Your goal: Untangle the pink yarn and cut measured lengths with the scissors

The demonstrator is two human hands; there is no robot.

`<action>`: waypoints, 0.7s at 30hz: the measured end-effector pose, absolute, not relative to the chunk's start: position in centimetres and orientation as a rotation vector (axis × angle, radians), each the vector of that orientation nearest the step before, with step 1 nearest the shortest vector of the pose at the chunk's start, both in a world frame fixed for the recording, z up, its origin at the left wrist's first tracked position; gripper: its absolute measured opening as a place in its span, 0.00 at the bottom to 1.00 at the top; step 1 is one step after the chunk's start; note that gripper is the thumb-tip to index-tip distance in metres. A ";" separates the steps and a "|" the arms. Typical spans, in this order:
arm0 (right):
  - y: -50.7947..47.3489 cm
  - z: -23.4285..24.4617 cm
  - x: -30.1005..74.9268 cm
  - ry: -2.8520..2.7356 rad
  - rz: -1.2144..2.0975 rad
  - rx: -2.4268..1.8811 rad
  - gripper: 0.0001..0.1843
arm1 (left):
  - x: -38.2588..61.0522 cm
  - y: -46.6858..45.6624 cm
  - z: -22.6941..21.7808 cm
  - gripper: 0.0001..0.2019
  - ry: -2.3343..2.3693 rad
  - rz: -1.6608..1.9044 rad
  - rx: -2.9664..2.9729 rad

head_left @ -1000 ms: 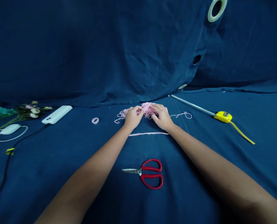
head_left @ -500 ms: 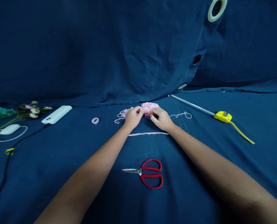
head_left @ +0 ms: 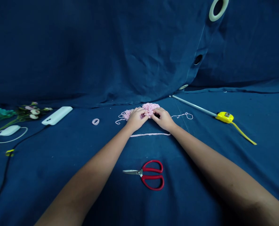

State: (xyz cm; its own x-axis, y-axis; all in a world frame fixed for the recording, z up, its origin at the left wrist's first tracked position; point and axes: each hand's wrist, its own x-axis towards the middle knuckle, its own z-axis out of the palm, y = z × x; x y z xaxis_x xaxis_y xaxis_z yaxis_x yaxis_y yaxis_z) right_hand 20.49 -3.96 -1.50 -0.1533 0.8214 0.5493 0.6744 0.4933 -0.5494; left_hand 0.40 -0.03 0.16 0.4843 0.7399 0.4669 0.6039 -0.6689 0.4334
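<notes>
Closer together than in the earlier frame, the left hand [head_left: 136,119] and the right hand [head_left: 163,119], both low over the pink crocheted yarn mesh [head_left: 150,108] and nearly meeting at its middle. Fingers of the left hand [head_left: 140,112] and of the right hand [head_left: 156,111] closed on the mesh from two sides, with only a narrow gap between the hands. Mesh lying flat on the navy blue cloth [head_left: 59,163], in front of the fold where the cloth rises, partly hidden under the fingers.

Just right of the hands, a thin loose pink yarn strand [head_left: 183,115] with a small curl at its end. Just below the wrists, a straight pink yarn strand [head_left: 150,135] along the cloth. To the left, well apart, a small pink yarn ring [head_left: 95,121]. Nearer the body, between the forearms, red-handled steel scissors [head_left: 148,175], closed. On the right, a long thin grey metal rod [head_left: 193,106] and a yellow plastic case [head_left: 224,117] with a yellow strip. Far left, a white rounded rectangular power bank [head_left: 56,115] with a black cable [head_left: 24,137], beside artificial flowers [head_left: 33,112].
</notes>
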 end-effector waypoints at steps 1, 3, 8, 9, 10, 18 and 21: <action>-3.9 -1.5 20.5 -1.878 0.207 -1.264 0.09 | 0.4 -0.1 0.2 0.07 1.186 0.974 2.509; -3.9 -1.6 20.5 -1.843 0.169 -1.333 0.10 | 0.2 0.1 0.3 0.06 1.256 1.083 2.443; -3.7 -1.8 20.7 -1.659 0.108 -1.501 0.13 | -0.8 1.9 -0.6 0.09 1.520 1.384 2.002; -3.7 -1.8 20.8 -1.628 0.119 -1.513 0.13 | -1.0 2.3 -0.8 0.10 1.553 1.407 1.927; -3.6 -1.9 20.8 -1.607 0.135 -1.517 0.13 | -1.1 2.5 -1.0 0.09 1.571 1.419 1.879; -3.5 -1.8 20.9 -1.711 0.222 -1.394 0.05 | 0.3 0.6 -0.5 0.09 1.407 1.099 2.386; -3.5 -1.8 20.9 -1.715 0.207 -1.417 0.05 | 0.4 0.5 -0.6 0.04 1.391 1.015 2.499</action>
